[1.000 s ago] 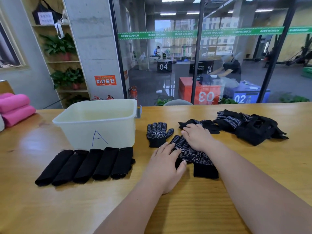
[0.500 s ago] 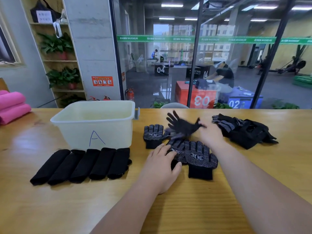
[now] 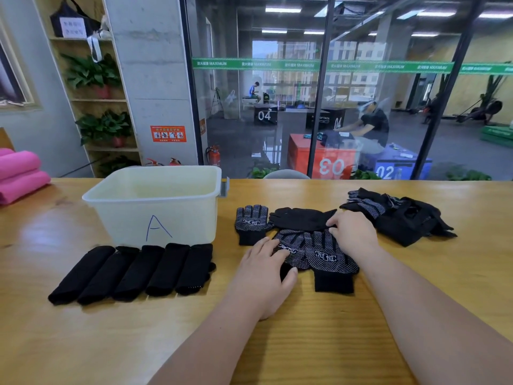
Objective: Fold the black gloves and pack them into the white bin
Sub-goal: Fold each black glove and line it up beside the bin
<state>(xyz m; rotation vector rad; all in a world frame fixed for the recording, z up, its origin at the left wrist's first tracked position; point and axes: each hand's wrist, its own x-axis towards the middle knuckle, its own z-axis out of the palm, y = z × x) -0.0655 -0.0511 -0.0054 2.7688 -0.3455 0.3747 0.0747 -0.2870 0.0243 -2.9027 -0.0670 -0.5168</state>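
From the head camera we see the left hand [image 3: 266, 270] pressing flat, fingers straight, on two dotted gloves [image 3: 327, 257] lying side by side on the table [image 3: 305, 329]. The right hand [image 3: 352, 232] rests relaxed fingertips on a plain-faced glove [image 3: 302, 218] just behind them. Five folded gloves [image 3: 133, 270] lie in front of the white bin [image 3: 150, 200].

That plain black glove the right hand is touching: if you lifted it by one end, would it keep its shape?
Probably not. The glove lies limp and flat on the table, so it would likely droop. It looks like thin knit, so probably light. The dotted glove beside it suggests a grippy palm, unlikely to slip.
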